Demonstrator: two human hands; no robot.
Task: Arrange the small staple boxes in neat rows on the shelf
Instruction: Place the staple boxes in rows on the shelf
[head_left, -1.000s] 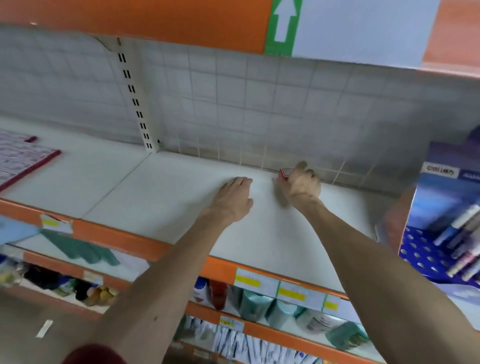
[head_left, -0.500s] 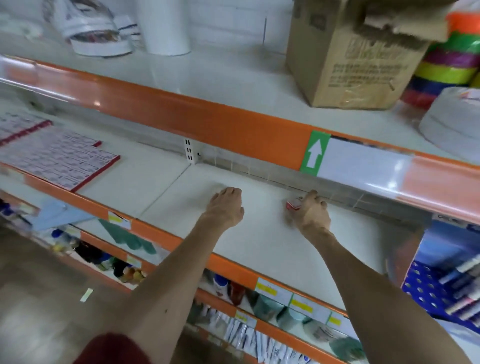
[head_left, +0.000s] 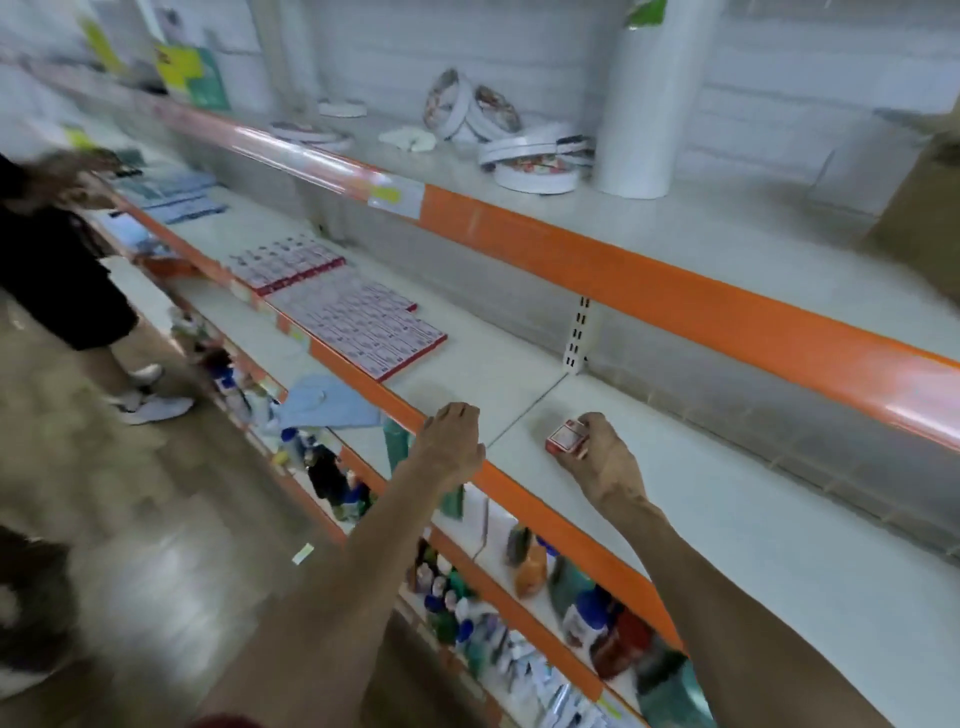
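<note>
My right hand (head_left: 597, 457) grips a small red and white staple box (head_left: 567, 439) just above the white shelf (head_left: 753, 519), near its front edge. My left hand (head_left: 453, 441) rests on the shelf's orange front lip, fingers loosely bent, holding nothing. Further left along the same shelf lie two flat blocks of staple boxes set in rows (head_left: 363, 327), (head_left: 285, 262).
A person in black (head_left: 57, 260) stands at the far left by the shelf. The shelf above holds round tins (head_left: 535, 166), a white roll (head_left: 644, 104) and a cardboard box (head_left: 919, 208). Bottles (head_left: 519, 571) fill the lower shelves. A slotted upright (head_left: 577, 332) stands at the back.
The view has swung left and up. My right hand has drawn the staple box from the back of the shelf toward the front, and my left hand has moved back to the front lip.
</note>
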